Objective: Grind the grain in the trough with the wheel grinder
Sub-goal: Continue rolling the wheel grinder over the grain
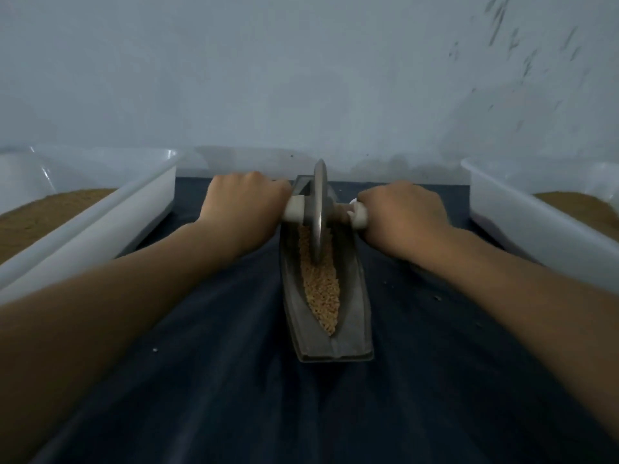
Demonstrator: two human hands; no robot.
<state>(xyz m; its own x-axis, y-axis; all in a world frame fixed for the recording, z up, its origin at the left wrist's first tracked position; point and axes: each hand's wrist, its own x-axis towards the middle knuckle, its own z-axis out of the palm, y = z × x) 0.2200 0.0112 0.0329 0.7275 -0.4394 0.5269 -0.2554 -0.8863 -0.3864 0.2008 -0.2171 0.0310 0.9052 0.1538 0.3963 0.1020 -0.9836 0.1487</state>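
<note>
Two hands hold one wheel (320,209) between them. The left hand (246,200) is closed round the left end of the white handle (294,211), and the right hand (402,212) is closed in a fist round the right end. Both show their backs, so the fingertips themselves are hidden, but the knuckles are plainly curled over the handle.

The grey metal wheel stands upright on its edge in the far half of the trough (353,316), with its lower rim down in the grain (323,286). The trough is dark grey, long and boat-shaped. It lies lengthwise from near to far in the middle of a dark blue cloth (217,390). The pale tan grain fills the groove in a narrow strip that runs from under the wheel towards the near tip, narrowing to a point there. Its far part is hidden behind the wheel.

A white left tub (110,209) sits on the left edge of the cloth and a white right tub (522,216) on the right edge, both well apart from the trough. Each holds brown powder (40,216). A few pale specks (154,349) lie scattered on the cloth. Behind everything rises a plain grey wall (301,78), with dark flecks on its upper right part.
</note>
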